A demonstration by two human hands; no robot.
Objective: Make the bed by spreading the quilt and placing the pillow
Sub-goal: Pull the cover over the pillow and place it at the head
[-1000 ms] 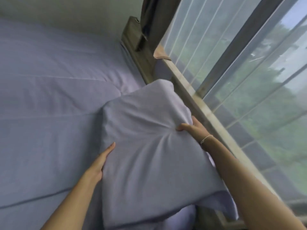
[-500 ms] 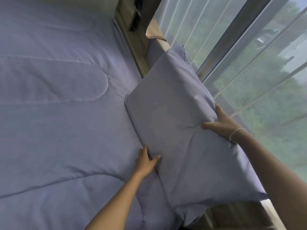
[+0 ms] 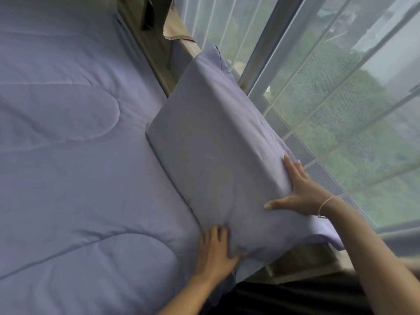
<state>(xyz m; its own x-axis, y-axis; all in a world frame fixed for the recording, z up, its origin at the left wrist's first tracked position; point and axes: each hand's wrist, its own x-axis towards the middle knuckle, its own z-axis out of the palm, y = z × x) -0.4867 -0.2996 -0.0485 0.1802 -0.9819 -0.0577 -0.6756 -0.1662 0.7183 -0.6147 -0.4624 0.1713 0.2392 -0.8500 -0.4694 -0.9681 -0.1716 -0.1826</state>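
Both hands, left hand [image 3: 216, 253] and right hand [image 3: 302, 189], press spread flat on the pillow [image 3: 218, 155] overhanging the quilt [image 3: 75, 167] edge, its far corner hidden.

Quilt [image 3: 75, 169]: cut off by left, top, bottom edges. Pillow [image 3: 218, 160]: near corner hides bed frame beneath. Left hand [image 3: 214, 253]: fingers blurred, tips tucked under pillow edge. Both forearms cut off at bottom edge.

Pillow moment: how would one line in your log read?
step: placing pillow | left hand: flat at near edge | right hand: flat on window side | quilt: spread
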